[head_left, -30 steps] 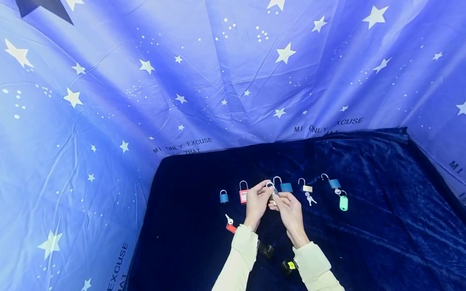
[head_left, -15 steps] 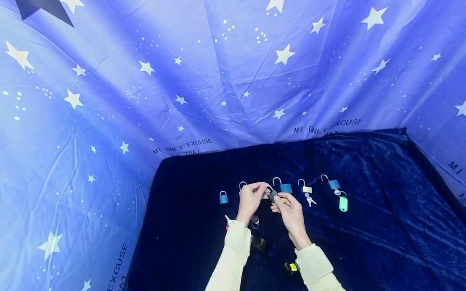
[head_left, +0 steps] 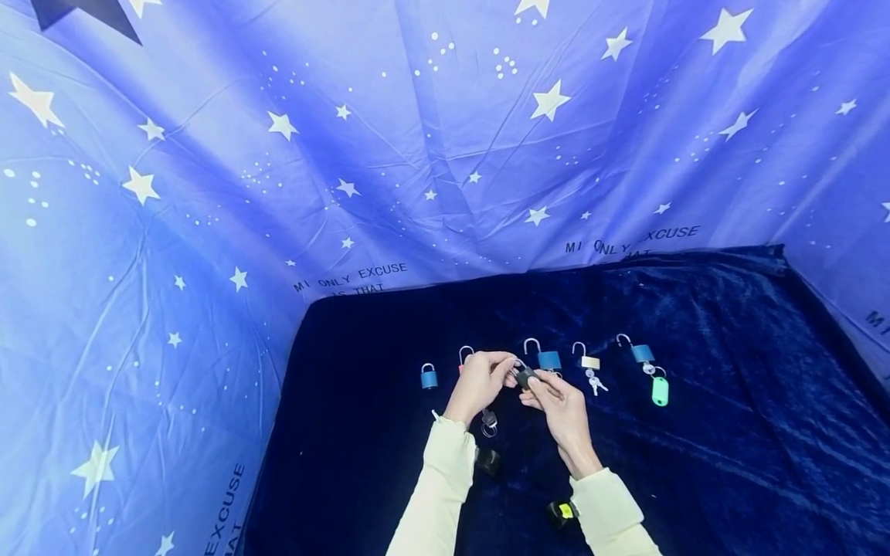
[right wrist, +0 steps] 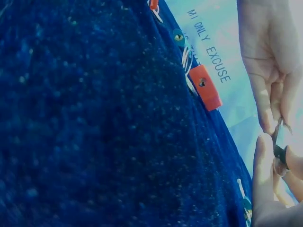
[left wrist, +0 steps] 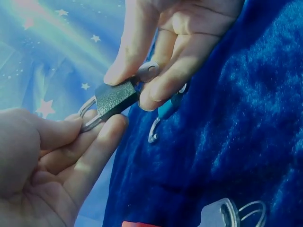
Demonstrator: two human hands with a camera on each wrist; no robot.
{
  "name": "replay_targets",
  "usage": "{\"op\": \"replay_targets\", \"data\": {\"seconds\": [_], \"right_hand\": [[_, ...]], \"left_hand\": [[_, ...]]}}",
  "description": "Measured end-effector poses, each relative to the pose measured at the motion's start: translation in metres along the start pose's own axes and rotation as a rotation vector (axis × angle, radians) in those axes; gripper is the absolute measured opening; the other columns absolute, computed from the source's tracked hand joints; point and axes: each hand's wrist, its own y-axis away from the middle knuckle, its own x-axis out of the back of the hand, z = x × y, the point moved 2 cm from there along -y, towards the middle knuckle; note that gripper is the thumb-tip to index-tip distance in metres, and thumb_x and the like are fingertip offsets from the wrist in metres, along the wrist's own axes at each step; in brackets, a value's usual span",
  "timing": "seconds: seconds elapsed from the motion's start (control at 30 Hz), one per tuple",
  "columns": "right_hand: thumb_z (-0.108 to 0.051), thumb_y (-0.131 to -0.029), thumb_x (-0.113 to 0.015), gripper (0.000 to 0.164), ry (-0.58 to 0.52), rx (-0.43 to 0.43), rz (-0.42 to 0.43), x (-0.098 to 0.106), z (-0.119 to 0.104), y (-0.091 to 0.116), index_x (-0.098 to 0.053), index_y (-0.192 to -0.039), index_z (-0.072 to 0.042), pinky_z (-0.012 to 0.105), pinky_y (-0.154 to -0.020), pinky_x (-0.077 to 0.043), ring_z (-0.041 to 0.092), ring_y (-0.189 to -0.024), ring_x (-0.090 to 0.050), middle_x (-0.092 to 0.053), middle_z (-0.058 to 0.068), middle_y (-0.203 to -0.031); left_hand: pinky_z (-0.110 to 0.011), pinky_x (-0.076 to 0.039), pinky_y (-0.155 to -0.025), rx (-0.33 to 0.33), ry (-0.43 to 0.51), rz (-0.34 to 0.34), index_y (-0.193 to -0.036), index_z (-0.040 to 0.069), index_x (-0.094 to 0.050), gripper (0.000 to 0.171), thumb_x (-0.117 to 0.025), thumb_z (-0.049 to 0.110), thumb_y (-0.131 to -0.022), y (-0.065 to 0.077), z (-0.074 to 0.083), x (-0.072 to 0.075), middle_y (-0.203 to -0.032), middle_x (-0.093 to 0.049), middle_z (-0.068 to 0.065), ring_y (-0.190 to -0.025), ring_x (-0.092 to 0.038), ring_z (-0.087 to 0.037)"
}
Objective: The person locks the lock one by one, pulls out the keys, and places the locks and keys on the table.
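Note:
A dark grey padlock [head_left: 526, 377] is held between my two hands, tilted with its shackle toward the left. In the left wrist view, the left hand [left wrist: 52, 161] pinches the shackle by thumb and fingers, one fingertip lying along the padlock's body [left wrist: 116, 98]. My right hand [head_left: 565, 413] grips the opposite end. A silver key [left wrist: 147, 71] sticks out at that end, between the right thumb and fingers. Seen from the right wrist, the left hand [right wrist: 272, 61] is above the right hand [right wrist: 267, 203], and the padlock is mostly covered by fingers.
On the dark blue velvet cloth [head_left: 730, 432] lie a small blue padlock [head_left: 429, 377], a red padlock [right wrist: 205, 87] partly behind the left hand, a blue padlock [head_left: 549, 361], a brass padlock [head_left: 590, 363] with keys, and another blue padlock [head_left: 641, 353] with a green tag [head_left: 660, 391]. A ringed key [head_left: 490, 421] lies between the forearms.
The padlock has gone from nearly upright to tilted. My left hand has shifted left, covering more of the red padlock and uncovering the ringed key; the right hand has moved slightly right.

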Motion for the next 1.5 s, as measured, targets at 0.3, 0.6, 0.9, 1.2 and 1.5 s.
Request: {"op": "replay_targets", "data": {"seconds": [0.3,0.6,0.9,1.2,1.5], "right_hand": [[-0.004,-0.099,-0.058,0.038,-0.037,-0.006,0.002,0.006,-0.005,-0.006,-0.051,-0.129,0.019,0.027,-0.079,-0.059,0.011,-0.080,-0.074,-0.066,0.027,-0.115],[-0.002,-0.099,-0.058,0.036,0.015,0.008,-0.005,0.008,-0.009,-0.011,-0.053,-0.127,0.020,0.026,-0.078,-0.059,0.007,-0.077,-0.073,-0.060,0.037,-0.120],[-0.006,-0.099,-0.059,0.033,0.110,0.045,0.032,0.008,-0.010,-0.007,-0.059,-0.123,0.017,0.020,-0.075,-0.058,0.002,-0.074,-0.071,-0.062,0.037,-0.118],[-0.009,-0.098,-0.061,0.036,0.140,0.041,-0.022,0.010,-0.012,-0.007,-0.059,-0.124,0.016,0.019,-0.077,-0.058,0.003,-0.073,-0.071,-0.064,0.034,-0.116],[-0.016,-0.100,-0.060,0.042,0.116,-0.064,-0.027,0.016,-0.022,-0.004,-0.055,-0.130,0.013,0.019,-0.082,-0.057,0.006,-0.075,-0.072,-0.069,0.023,-0.116]], "left_hand": [[-0.016,-0.053,-0.076,-0.040,-0.080,0.014,-0.098,0.010,-0.076,0.018,-0.060,0.016,-0.099,0.005,-0.007,-0.006,-0.086,-0.075,0.003,-0.078,-0.066,0.001],[-0.014,-0.053,-0.075,-0.053,-0.077,0.111,-0.093,0.009,-0.076,0.020,-0.058,0.013,-0.100,0.006,-0.003,-0.015,-0.079,-0.075,0.002,-0.072,-0.066,0.002],[-0.014,-0.048,-0.060,-0.121,-0.239,0.239,-0.082,0.010,-0.071,0.020,-0.059,0.009,-0.098,0.010,0.000,-0.032,-0.067,-0.069,0.002,-0.062,-0.062,-0.004],[-0.013,-0.050,-0.060,-0.112,-0.198,0.255,-0.086,0.008,-0.073,0.019,-0.059,0.008,-0.098,0.017,0.001,-0.032,-0.068,-0.072,0.001,-0.062,-0.065,-0.002],[-0.011,-0.047,-0.050,-0.118,0.028,0.099,-0.082,0.009,-0.064,0.027,-0.050,0.016,-0.104,0.012,0.001,-0.030,-0.060,-0.067,-0.001,-0.047,-0.054,0.008]]}}
